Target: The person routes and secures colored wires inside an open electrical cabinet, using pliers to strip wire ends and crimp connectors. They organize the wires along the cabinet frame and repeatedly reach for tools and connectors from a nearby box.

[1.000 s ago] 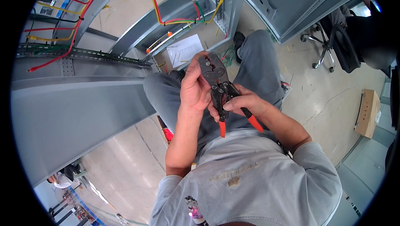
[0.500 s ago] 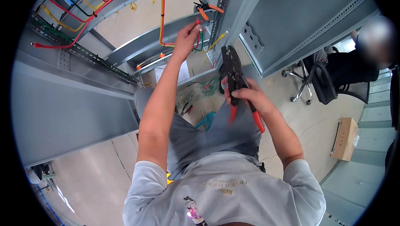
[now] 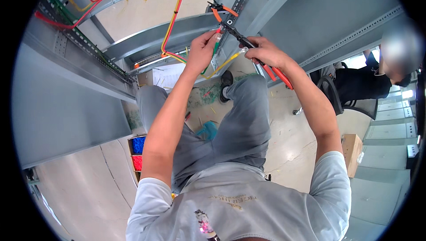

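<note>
Both arms stretch up from the lower edge toward the top centre of the frame, elbows bent, forearms bare below grey sleeves. The left hand (image 3: 200,51) is raised with its fingers pinched shut on a green wire (image 3: 215,45), holding it up beside a grey steel post (image 3: 242,5). The right hand (image 3: 265,53) sits just to the right of it, wrist cocked, its grip closed around the orange handles of a crimper (image 3: 248,45) — the tool's dark head points up and left, toward the left fingertips and the wire end. A yellow wire (image 3: 222,65) sags below the two hands. A second orange-handled tool (image 3: 220,11) hangs on the post above them.

Red and yellow cables (image 3: 173,19) drop in a bundle from the top of the frame and curve along a grey rail (image 3: 155,34) in the upper centre; more cables run over a perforated tray (image 3: 84,45) at upper left. Below the hands the person's grey trousers and a black shoe (image 3: 226,81) show against the pale floor (image 3: 288,130). Small bins (image 3: 138,152) of blue and red parts stand at lower left, and a cardboard box (image 3: 353,150) at right. Another person — dark top, seated on a chair (image 3: 337,101) — is at the right edge.
</note>
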`<state>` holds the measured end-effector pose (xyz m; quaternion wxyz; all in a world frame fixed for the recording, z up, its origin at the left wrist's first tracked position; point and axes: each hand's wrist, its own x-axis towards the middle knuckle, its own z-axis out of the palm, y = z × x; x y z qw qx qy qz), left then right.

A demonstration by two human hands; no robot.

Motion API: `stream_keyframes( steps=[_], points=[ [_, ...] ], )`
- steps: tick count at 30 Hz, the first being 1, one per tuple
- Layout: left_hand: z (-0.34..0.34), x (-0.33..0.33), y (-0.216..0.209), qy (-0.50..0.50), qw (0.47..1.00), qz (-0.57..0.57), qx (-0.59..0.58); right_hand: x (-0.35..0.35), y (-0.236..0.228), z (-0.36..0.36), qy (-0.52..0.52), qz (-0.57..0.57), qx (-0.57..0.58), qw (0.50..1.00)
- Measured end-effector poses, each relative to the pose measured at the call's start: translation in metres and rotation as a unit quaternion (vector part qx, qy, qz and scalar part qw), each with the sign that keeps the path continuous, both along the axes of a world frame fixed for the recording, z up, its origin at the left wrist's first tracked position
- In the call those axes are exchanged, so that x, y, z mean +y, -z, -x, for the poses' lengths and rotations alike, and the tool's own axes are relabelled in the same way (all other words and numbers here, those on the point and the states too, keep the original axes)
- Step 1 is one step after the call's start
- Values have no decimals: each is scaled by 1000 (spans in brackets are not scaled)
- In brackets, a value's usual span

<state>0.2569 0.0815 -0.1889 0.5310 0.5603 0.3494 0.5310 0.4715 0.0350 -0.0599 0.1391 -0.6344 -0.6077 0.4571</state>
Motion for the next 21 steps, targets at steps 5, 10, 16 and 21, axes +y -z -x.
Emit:
stream_keyframes(
  steps=[5, 10, 16, 21],
  points=[
    [0, -1, 4, -12, 1000, -4, 16, 6, 4, 8, -3, 11, 24, 1000],
    [5, -1, -2, -16, 999, 6, 49, 11, 6, 8, -9, -9, -20, 1000],
    [-1, -1, 2, -62, 995, -23, 75, 15, 3, 9, -33, -61, -142, 987],
    [-6, -5, 4, -115, 986, -54, 106, 13, -9, 22, -55, -96, -245, 963]
  ],
)
